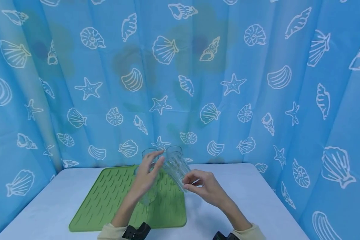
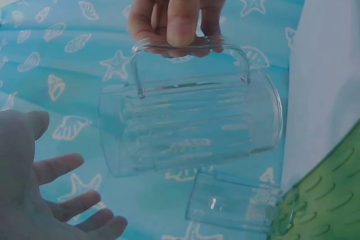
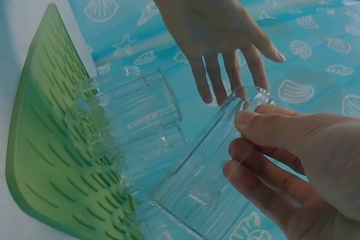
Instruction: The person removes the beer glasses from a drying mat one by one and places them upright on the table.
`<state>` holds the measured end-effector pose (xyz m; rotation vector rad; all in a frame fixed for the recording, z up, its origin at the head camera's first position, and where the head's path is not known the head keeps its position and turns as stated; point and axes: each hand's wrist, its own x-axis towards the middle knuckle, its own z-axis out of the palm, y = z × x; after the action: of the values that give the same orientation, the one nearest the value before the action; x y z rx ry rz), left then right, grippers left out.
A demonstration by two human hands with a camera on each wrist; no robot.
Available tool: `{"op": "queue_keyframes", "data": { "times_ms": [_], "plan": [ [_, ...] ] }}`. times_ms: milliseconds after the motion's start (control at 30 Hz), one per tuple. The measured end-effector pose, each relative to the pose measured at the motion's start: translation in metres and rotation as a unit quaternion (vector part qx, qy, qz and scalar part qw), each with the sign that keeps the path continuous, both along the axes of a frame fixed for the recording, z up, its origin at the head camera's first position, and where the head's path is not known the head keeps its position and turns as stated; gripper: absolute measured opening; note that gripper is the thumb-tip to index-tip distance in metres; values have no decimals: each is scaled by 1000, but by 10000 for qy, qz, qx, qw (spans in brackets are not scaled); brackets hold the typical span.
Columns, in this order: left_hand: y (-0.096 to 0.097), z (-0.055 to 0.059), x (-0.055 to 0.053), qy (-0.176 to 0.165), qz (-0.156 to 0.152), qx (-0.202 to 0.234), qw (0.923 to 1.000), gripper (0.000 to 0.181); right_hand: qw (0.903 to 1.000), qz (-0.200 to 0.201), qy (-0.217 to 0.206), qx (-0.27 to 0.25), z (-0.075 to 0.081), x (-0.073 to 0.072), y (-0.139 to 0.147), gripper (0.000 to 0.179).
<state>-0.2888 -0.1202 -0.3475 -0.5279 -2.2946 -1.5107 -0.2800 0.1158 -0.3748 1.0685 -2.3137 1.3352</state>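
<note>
A clear glass mug (image 1: pixel 174 166) is tilted in the air over the right side of a green ridged mat (image 1: pixel 93 206). My right hand (image 1: pixel 206 187) grips it by its handle, thumb against the fingers, as the left wrist view shows. My left hand (image 1: pixel 144 173) is raised beside the mug with its fingers spread and straight, holding nothing. In the right wrist view, other clear glassware (image 3: pixel 140 102) stands on the mat. One clear glass (image 2: pixel 230 200) shows below the held mug in the left wrist view. Behind my left hand, part of the glassware is hidden.
A white tabletop (image 1: pixel 231 196) carries the mat and extends to its right. Behind and along the sides hangs a blue curtain (image 1: pixel 174 83) printed with white shells and starfish. Black straps with devices (image 1: pixel 137 230) sit on both wrists.
</note>
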Motion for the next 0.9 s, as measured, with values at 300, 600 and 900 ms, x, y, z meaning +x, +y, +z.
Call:
{"op": "queue_keyframes", "data": {
  "times_ms": [300, 600, 900],
  "plan": [
    [-20, -8, 3, 239, 229, -318, 9989, 45, 9989, 215, -298, -292, -8, -8, 6, 9],
    [-60, -23, 13, 297, 829, -860, 9924, 48, 9981, 189, -507, -292, -15, -13, 9, 8],
    [-97, -44, 21, -767, 1250, -2264, 9629, 66, 9980, 145, -517, -344, -18, -18, 12, 8]
  ]
}}
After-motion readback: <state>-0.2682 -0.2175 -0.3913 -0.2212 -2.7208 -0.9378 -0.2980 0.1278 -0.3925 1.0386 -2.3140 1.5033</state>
